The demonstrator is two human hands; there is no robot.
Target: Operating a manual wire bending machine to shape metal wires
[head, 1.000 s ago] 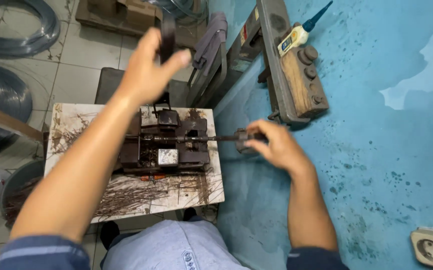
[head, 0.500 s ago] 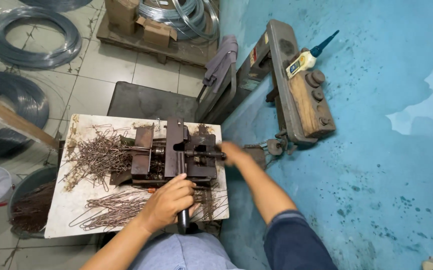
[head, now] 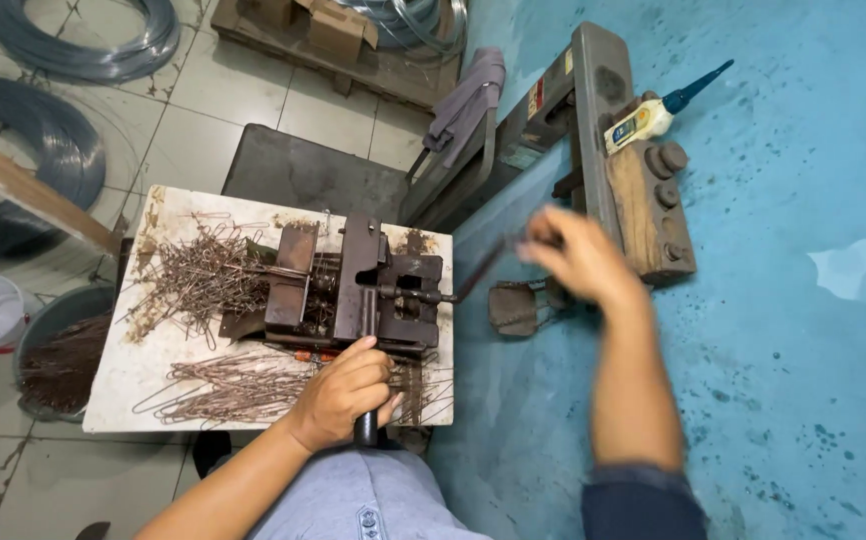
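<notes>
White bench top (head: 133, 385) edge near left hand (head: 345, 392), grip wrapped round lever handle (head: 365, 428), right hand (head: 578, 258) blurred, grip unclear

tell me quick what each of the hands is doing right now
Left hand: closed around the dark metal lever handle of the rusty bending jig.
Right hand: blurred, at the end of a thin dark metal rod; grip cannot be told.

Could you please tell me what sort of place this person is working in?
Probably a small metal workshop for bending wire. A hand-worked bending jig sits on a worn board strewn with bent wire pieces, and wire coils lie on the tiled floor.
</notes>
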